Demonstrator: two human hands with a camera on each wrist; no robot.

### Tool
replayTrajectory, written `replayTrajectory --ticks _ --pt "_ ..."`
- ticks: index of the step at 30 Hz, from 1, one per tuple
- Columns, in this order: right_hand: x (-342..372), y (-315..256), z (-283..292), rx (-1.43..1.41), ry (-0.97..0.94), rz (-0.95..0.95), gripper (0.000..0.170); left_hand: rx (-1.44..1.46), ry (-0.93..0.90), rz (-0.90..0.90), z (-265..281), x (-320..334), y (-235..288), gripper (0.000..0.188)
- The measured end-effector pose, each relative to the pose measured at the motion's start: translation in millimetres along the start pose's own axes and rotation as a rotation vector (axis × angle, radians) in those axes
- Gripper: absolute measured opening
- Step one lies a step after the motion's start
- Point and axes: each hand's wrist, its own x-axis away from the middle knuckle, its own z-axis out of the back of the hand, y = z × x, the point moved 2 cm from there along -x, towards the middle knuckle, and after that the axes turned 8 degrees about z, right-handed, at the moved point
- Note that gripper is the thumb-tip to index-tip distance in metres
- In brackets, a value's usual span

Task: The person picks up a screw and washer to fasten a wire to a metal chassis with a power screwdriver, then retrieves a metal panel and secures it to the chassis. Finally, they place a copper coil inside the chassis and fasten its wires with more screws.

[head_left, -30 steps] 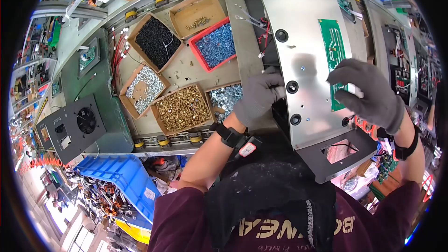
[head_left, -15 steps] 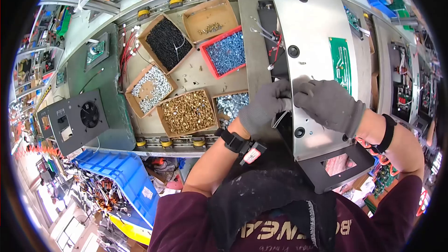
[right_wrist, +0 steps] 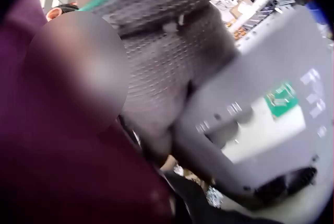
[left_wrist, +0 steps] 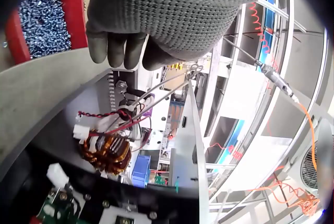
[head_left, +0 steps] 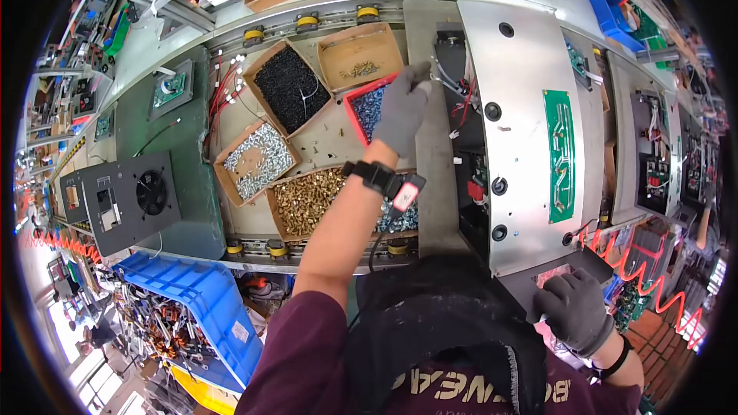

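Note:
My gloved left hand (head_left: 402, 111) is over the right side of a red tray (head_left: 355, 119) of bluish screws. In the left wrist view its fingers (left_wrist: 116, 51) hang loosely bent, with nothing seen between them. Wires with ring terminals (left_wrist: 156, 89) rise near that hand from an opened chassis with a copper coil (left_wrist: 112, 153). The chassis's silver metal cover (head_left: 523, 54) bears a green circuit board (head_left: 560, 157) and black grommets. My gloved right hand (head_left: 575, 313) is at the dark end panel (head_left: 523, 286), fingers spread and slightly bent; in its wrist view the fingertips are partly hidden beside the panel.
Cardboard boxes hold black screws (head_left: 288, 88), silver screws (head_left: 257, 157) and brass fasteners (head_left: 307, 200). A dark fan panel (head_left: 127, 204) stands at left, above a blue crate (head_left: 207, 292). A coiled red hose (head_left: 646, 280) hangs at right.
Both hands have left the metal cover's left edge, where they worked together half a second ago. The left moved up to the red tray; the right moved down to the end panel.

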Motion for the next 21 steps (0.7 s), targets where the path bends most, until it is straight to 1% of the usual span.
replayTrajectory --ticks 1,3,4,6,7,8,9,10,11,12,13,15,16,17,19,20,21 --pt "10 6 -6 0.125 0.056 -0.02 0.015 0.033 -0.021 0.01 1 -10 2 0.036" --pt "24 13 6 0.147 0.054 -0.007 0.013 0.042 0.016 0.024 5 -19 5 0.035" --pt "41 24 7 0.259 0.049 -0.032 0.009 0.006 0.038 0.039 9 -24 6 0.035" --pt "71 46 14 0.337 0.038 -0.095 0.014 -0.026 0.068 0.065 20 -25 3 0.034" --pt "105 66 1 0.359 0.034 -0.26 0.016 -0.075 0.125 0.09 25 -23 3 0.03" --pt "117 76 2 0.435 0.032 -0.28 0.02 -0.124 0.181 0.115 30 -22 2 0.027" --pt "120 83 5 0.513 0.029 -0.296 0.024 -0.124 0.184 0.119 32 -22 -6 0.027" --pt "120 82 3 0.511 0.027 -0.29 0.024 -0.003 0.108 0.232 30 -23 -20 0.026" --pt "122 81 3 0.466 0.176 -0.415 0.031 0.117 0.029 0.345 30 -23 -33 0.026" --pt "124 82 2 0.416 0.322 -0.539 0.037 0.277 -0.083 0.382 30 -17 -32 0.025" --pt "125 85 -5 0.41 0.314 -0.535 0.037 0.278 -0.077 0.391 32 -17 -35 0.025" --pt "125 94 -25 0.324 0.365 -0.576 0.046 0.016 -0.217 0.456 34 -13 -45 0.025" --pt "122 95 -32 0.189 0.386 -0.638 0.041 0.05 -0.211 0.517 36 -6 -42 0.026" --pt "123 99 -43 0.182 0.371 -0.636 0.041 0.055 -0.206 0.532 39 -2 -45 0.026" --pt "137 114 -64 0.194 0.377 -0.698 0.04 0.097 -0.164 0.552 46 9 -55 0.023" --pt "143 121 -71 0.252 0.346 -0.686 0.038 0.104 -0.157 0.565 50 14 -61 0.023" --pt "136 119 -71 0.248 0.332 -0.68 0.038 0.108 -0.168 0.516 55 20 -69 0.024"
